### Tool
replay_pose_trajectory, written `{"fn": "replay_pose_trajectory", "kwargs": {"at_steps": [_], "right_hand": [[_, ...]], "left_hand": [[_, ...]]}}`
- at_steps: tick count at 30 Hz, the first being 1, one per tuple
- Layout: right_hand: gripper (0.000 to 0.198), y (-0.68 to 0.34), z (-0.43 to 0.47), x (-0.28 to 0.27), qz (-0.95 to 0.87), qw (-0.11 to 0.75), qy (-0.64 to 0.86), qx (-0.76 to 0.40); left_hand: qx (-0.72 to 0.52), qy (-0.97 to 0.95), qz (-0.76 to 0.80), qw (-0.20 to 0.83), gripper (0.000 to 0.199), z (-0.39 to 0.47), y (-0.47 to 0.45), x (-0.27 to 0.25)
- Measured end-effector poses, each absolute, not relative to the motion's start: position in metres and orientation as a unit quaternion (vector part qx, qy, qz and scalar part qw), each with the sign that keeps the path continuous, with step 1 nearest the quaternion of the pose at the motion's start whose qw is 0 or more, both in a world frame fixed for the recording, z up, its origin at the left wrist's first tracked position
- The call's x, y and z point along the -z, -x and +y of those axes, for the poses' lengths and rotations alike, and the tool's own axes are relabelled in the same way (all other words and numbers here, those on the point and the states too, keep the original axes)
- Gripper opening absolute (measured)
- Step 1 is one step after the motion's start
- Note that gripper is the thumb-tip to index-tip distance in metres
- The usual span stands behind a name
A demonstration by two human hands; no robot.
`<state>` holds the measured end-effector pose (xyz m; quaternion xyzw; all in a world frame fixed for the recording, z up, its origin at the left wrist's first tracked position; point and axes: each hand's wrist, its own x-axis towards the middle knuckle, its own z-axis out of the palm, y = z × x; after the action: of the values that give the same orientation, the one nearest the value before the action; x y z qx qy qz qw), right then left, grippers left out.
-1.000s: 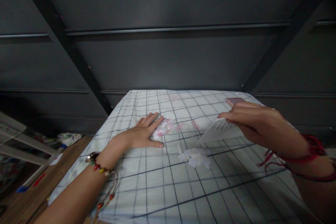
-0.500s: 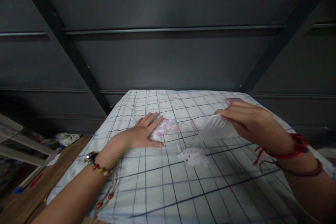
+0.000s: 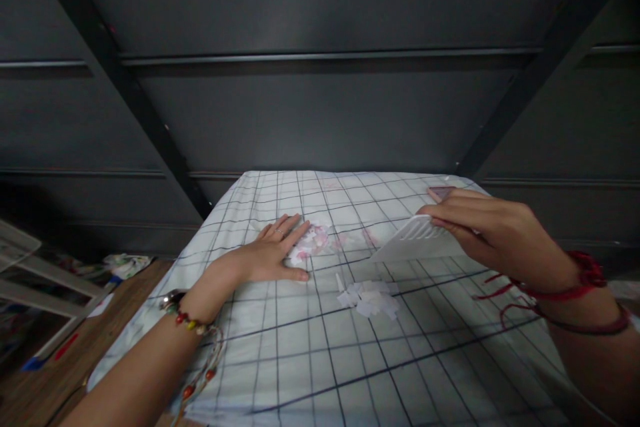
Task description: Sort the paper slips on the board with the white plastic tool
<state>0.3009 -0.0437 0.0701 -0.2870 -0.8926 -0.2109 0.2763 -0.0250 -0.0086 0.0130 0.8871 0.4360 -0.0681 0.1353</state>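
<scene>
My left hand (image 3: 275, 250) lies flat with fingers spread on the checked cloth (image 3: 300, 360). By its fingertips is a white and pink pile of small, thin scraps (image 3: 313, 241), partly under the fingers. My right hand (image 3: 487, 227) pinches a flat white piece with slots or ridges along its top (image 3: 415, 240); its exact kind is unclear. It tilts over the cloth, and I cannot tell whether its lower edge touches. Just below it sits a pile of white paper scraps (image 3: 370, 298). A pinkish flat thing (image 3: 440, 192) shows behind my right hand, partly hidden.
A dark panelled wall (image 3: 320, 113) with metal strips stands right behind the cloth-covered surface. At the left, a white frame (image 3: 55, 293) stands on the wooden floor (image 3: 100, 353), near a crumpled bag (image 3: 127, 264) and a red item (image 3: 66, 347).
My right hand has moved slightly right, taking the flat white piece along. My left hand and both scrap piles look the same.
</scene>
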Motion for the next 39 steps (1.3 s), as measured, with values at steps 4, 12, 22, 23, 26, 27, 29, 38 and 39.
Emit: {"fn": "replay_pose_trajectory", "kwargs": {"at_steps": [4, 12, 22, 23, 26, 27, 29, 38, 39], "right_hand": [[0.020, -0.304, -0.043, -0.071, -0.905, 0.251, 0.283, 0.195], [0.020, -0.303, -0.038, -0.062, -0.863, 0.293, 0.324, 0.253], [0.022, -0.285, -0.043, -0.060, -0.875, 0.233, 0.329, 0.267], [0.022, -0.282, -0.043, -0.059, -0.866, 0.234, 0.339, 0.285], [0.021, -0.269, -0.047, -0.056, -0.853, 0.269, 0.332, 0.299], [0.021, -0.264, -0.048, -0.054, -0.856, 0.289, 0.315, 0.290], [0.020, -0.253, -0.051, -0.051, -0.866, 0.325, 0.264, 0.273], [0.017, -0.221, -0.057, -0.036, -0.885, 0.340, 0.148, 0.282], [0.017, -0.219, -0.057, -0.035, -0.885, 0.337, 0.146, 0.285]], "left_hand": [[0.075, -0.885, 0.440, 0.134, 0.100, -0.008, 0.025, -0.012], [0.063, -0.888, 0.436, 0.132, 0.101, -0.007, 0.027, -0.009], [0.072, -0.882, 0.446, 0.133, 0.101, -0.008, 0.025, -0.011], [0.072, -0.882, 0.446, 0.134, 0.102, -0.008, 0.025, -0.011], [0.069, -0.882, 0.445, 0.139, 0.104, -0.007, 0.025, -0.011], [0.069, -0.881, 0.446, 0.141, 0.105, -0.007, 0.025, -0.011], [0.073, -0.879, 0.449, 0.144, 0.107, -0.007, 0.026, -0.011], [0.116, -0.860, 0.473, 0.150, 0.116, -0.008, 0.029, -0.015], [0.117, -0.860, 0.474, 0.152, 0.116, -0.008, 0.030, -0.015]]}}
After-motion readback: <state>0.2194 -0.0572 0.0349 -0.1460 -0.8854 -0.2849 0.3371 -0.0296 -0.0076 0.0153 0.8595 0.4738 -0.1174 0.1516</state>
